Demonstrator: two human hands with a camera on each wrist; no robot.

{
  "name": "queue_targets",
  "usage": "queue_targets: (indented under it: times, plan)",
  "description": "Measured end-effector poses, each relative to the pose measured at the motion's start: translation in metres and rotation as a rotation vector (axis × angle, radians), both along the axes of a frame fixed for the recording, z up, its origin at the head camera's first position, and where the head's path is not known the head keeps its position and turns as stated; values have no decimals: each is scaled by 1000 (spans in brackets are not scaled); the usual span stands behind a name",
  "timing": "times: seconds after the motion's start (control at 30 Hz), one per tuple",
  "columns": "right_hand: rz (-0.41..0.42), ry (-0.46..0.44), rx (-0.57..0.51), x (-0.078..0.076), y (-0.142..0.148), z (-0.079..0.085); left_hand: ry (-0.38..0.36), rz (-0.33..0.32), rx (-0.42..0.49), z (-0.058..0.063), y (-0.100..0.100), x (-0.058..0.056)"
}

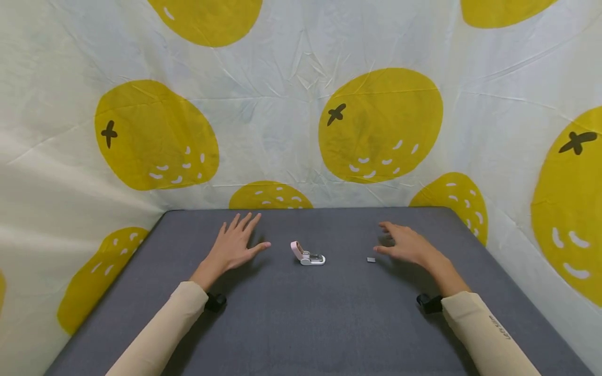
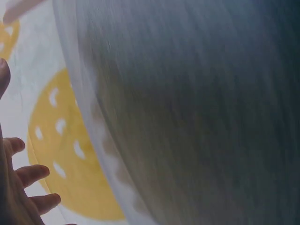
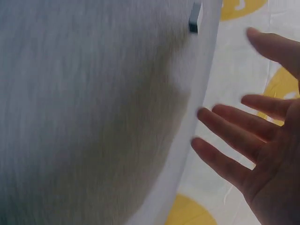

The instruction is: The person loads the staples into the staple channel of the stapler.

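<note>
A small pink-and-white stapler (image 1: 308, 256) lies on the table between the two hands, its pink top tilted up from the white base. To its right is a short silver-grey strip of staples (image 1: 371, 259), also visible near the top of the right wrist view (image 3: 194, 18). My left hand (image 1: 235, 246) hovers left of the stapler, fingers spread and holding nothing. On the other side, my right hand (image 1: 406, 244) is held over the table close to the staples, its fingers loosely extended with nothing in them.
A dark grey cloth-covered table (image 1: 301, 324) spreads under both arms. Behind and beside it hangs a white curtain (image 1: 268, 130) printed with yellow fruit. Each wrist wears a small black camera.
</note>
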State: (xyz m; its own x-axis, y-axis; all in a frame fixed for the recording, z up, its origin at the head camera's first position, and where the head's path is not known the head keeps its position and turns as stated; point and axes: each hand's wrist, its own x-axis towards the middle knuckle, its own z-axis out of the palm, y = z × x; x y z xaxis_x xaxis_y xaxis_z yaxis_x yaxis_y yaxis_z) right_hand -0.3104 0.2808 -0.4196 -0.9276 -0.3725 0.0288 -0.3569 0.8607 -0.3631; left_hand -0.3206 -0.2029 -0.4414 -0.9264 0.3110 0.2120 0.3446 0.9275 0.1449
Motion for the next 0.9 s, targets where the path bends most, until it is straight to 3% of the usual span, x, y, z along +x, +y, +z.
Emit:
queue_targets:
  times: [0.47,0.7,0.9]
  plan:
    - [166,-14,-34,2,-34,-14,-138,-87,160,-8,64,16]
    - [197,-16,-45,2,-42,-15,-191,-217,438,-10,84,16]
    - [173,-3,0,4,-44,-13,-210,-210,564,-16,94,16]
